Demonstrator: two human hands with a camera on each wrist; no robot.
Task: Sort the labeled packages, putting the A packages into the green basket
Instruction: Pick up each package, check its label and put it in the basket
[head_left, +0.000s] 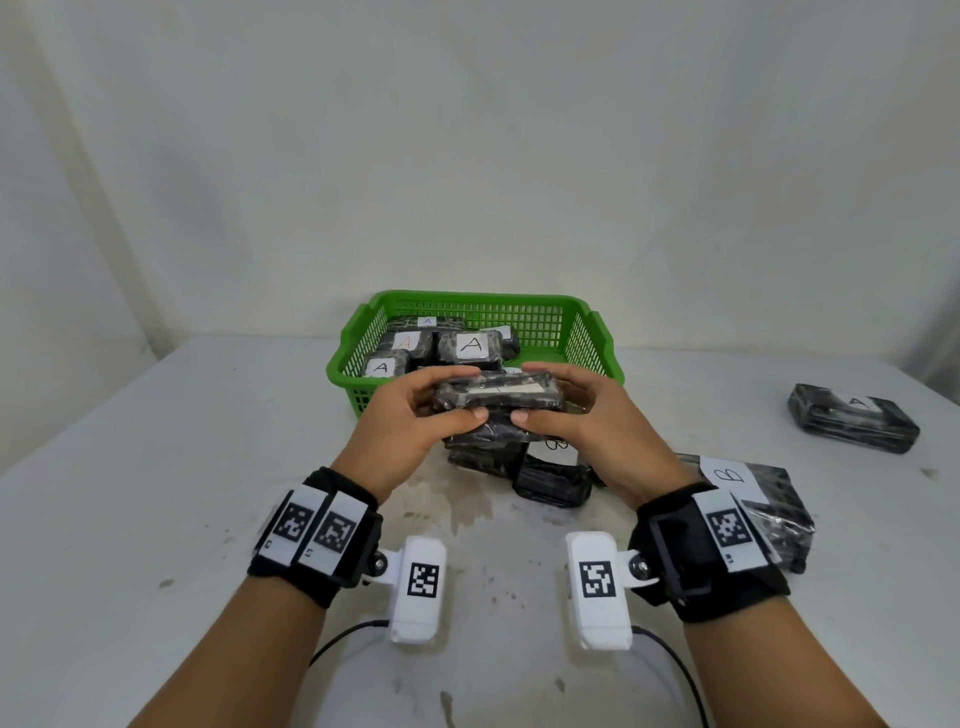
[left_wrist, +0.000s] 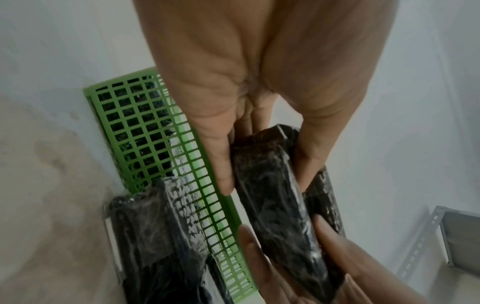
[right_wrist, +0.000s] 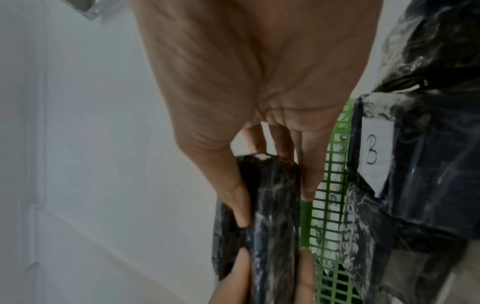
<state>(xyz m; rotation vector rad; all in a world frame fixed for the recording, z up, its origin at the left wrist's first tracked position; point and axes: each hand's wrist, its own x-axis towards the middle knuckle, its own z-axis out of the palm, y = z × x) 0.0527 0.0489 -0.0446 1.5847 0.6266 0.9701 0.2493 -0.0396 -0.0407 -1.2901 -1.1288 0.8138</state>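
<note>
Both hands hold one black wrapped package (head_left: 498, 397) in the air just in front of the green basket (head_left: 592, 332). My left hand (head_left: 415, 415) grips its left end, my right hand (head_left: 576, 410) its right end. Its label is edge-on and unreadable. In the left wrist view the package (left_wrist: 275, 189) sits between thumb and fingers; the right wrist view shows the package (right_wrist: 270, 205) pinched the same way. The basket holds several packages marked A (head_left: 470, 345). Below the held one lies a pile with a B package (head_left: 556, 452).
Another B package (head_left: 758, 493) lies by my right wrist. A lone A package (head_left: 854, 418) rests at the far right of the white table (head_left: 182, 467). A white wall stands right behind the basket. A metal shelf frame (left_wrist: 441, 236) shows in the left wrist view.
</note>
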